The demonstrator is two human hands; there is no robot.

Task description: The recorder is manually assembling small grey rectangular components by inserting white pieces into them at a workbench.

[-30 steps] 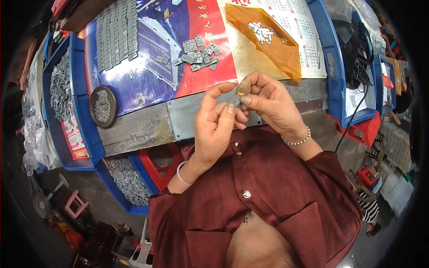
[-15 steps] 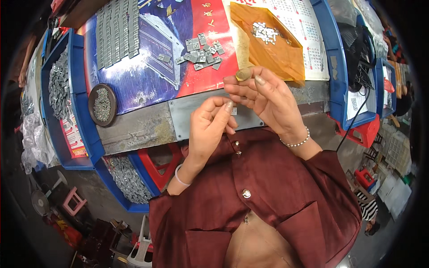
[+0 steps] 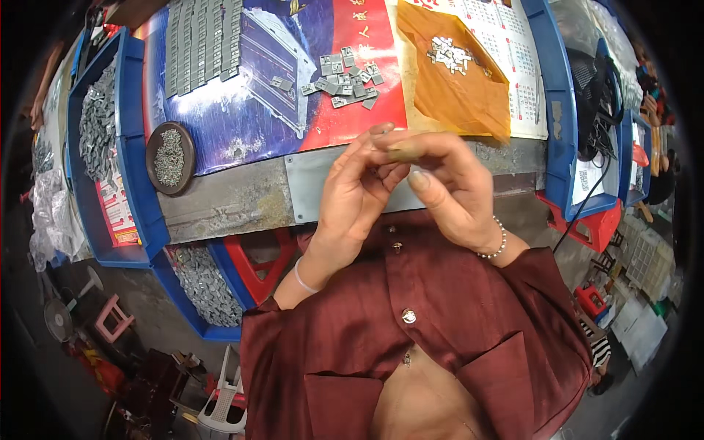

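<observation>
Bench [image 3: 220, 216], poster [image 3: 220, 139] across it. Blue tray [image 3: 132, 99] at left end. Orange sheet [image 3: 458, 106] right of centre. Plate [image 3: 306, 189] on bench's near edge. Left hand [image 3: 350, 199] and right hand [image 3: 462, 187] close together by plate, fingers curled; cannot tell whether either grips anything. Brown dish [image 3: 188, 139] beside tray. Grey parts [image 3: 345, 82] loose on poster, beyond left hand.
</observation>
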